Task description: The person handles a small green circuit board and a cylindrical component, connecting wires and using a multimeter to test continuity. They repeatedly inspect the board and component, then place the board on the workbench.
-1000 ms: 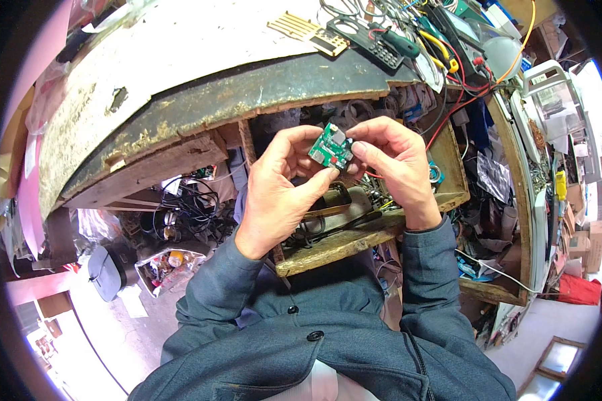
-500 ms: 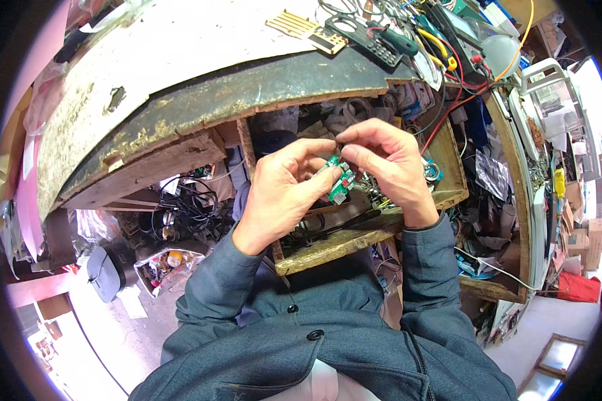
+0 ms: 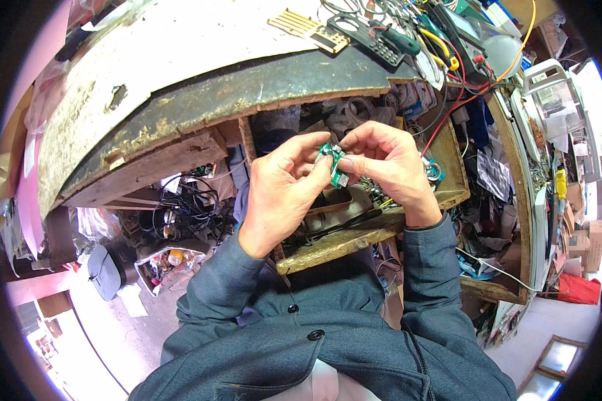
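Green circuit board (image 3: 336, 171) — small, apparently tilted

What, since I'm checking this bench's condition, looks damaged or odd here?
The pale bench covering has a ragged dark patch toward its left, apparently a hole, breaking the light surface; the dark front edge looks chipped. The green circuit board in the left hand and right hand is too small to judge.

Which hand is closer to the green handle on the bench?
Right. The right hand is almost straight below the green handle in the picture; the left hand is below it too, but farther left.
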Demonstrator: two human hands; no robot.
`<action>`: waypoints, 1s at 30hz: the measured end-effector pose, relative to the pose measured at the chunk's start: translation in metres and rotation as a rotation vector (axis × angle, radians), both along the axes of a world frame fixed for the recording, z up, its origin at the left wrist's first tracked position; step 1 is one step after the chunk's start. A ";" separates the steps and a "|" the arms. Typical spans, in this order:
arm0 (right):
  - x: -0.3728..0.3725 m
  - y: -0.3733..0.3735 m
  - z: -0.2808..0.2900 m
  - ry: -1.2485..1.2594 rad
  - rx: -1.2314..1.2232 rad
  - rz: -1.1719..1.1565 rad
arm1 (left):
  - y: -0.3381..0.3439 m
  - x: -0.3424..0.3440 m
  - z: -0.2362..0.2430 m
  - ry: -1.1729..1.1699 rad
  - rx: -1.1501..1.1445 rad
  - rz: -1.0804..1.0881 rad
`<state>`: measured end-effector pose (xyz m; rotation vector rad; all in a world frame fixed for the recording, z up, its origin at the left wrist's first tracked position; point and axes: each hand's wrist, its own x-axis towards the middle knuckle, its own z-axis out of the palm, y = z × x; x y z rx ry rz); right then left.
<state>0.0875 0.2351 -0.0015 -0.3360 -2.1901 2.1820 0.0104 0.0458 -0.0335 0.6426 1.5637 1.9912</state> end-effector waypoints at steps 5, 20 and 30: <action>0.001 -0.001 0.001 0.009 -0.028 0.002 | 0.000 0.001 0.003 -0.017 0.003 -0.009; 0.002 -0.004 0.002 0.040 0.020 0.021 | 0.001 0.002 0.009 0.343 -0.062 0.124; -0.002 0.002 -0.001 0.068 -0.004 -0.095 | -0.001 0.000 0.002 0.234 0.142 0.200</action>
